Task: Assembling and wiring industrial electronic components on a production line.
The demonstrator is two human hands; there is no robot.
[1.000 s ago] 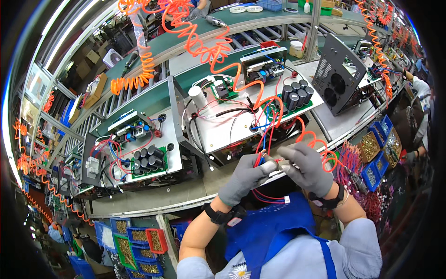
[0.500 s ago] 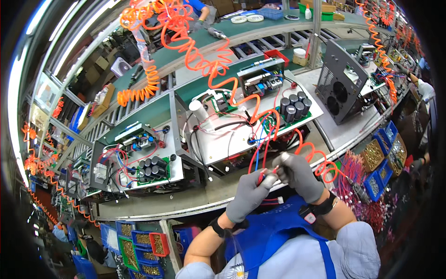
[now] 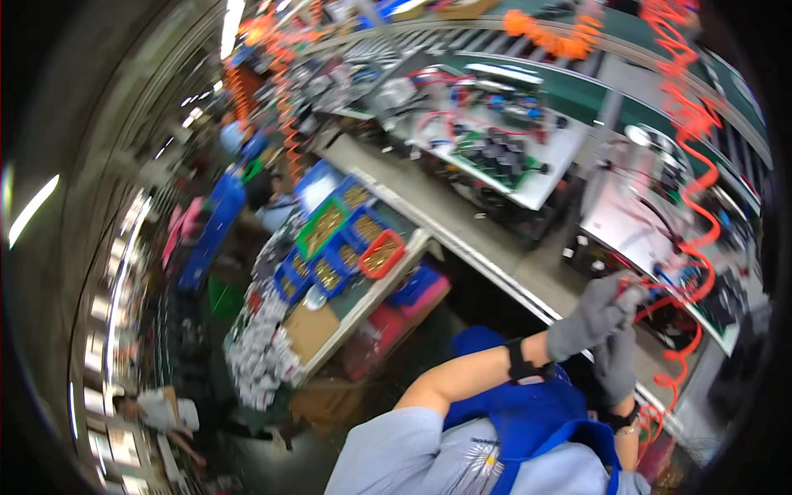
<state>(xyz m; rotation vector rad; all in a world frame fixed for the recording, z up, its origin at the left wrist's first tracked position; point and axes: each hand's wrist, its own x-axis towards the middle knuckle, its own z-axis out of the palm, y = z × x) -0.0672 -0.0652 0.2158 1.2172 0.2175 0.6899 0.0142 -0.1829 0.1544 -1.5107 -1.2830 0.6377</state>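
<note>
My left hand [image 3: 584, 322], in a grey glove, is closed, its fingertips pinching red wires [image 3: 646, 282] at the near edge of an electronics unit. Just below it, my right hand [image 3: 615, 363], also gloved, is closed and partly hidden behind the left. What its fingers hold cannot be made out. The wires lead toward the white panel [image 3: 615, 221] of that unit, where parts look blurred. An orange coiled air hose [image 3: 708, 223] hangs across the unit, beyond both hands.
Another open unit [image 3: 540, 191] with black capacitors stands to the left on the line. Blue, green and red bins [image 3: 383, 252] of small metal parts sit on a side table [image 3: 363, 305]. A person [image 3: 169, 410] is at the lower left; a long metal rail [image 3: 487, 268] edges the line.
The view has swung left, bringing the side table and bins toward the middle. Both hands now appear farther right, still close together at the wires.
</note>
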